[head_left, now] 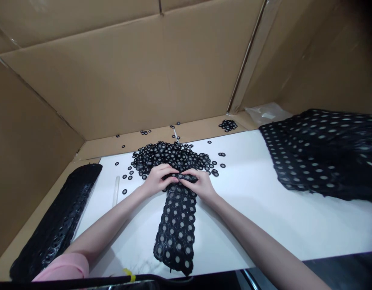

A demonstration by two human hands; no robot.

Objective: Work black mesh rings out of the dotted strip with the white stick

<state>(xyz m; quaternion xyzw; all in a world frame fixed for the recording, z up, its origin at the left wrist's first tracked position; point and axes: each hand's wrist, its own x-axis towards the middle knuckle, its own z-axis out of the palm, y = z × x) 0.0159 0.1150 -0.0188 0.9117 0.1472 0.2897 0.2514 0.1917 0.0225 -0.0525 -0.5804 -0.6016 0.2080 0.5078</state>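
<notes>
A black strip [175, 225] of joined rings with pale round centres runs from my hands toward the table's front edge. My left hand [160, 178] pinches the strip's far end with thumb and fingers. From the other side, my right hand [200, 183] grips the same end, its fingertips nearly meeting the left ones. That end is bent up between the two hands. Just beyond them lies a heap of small black rings [164, 155], with several loose ones scattered around it.
Cardboard walls [122, 76] enclose the white tabletop [234, 217]. A dark sheet with round holes [327, 157] lies at right, near a clear plastic bag [267, 112]. At left are a black bundle [59, 217] and a thin pale stick [116, 191]. A small ring cluster [228, 125] sits behind.
</notes>
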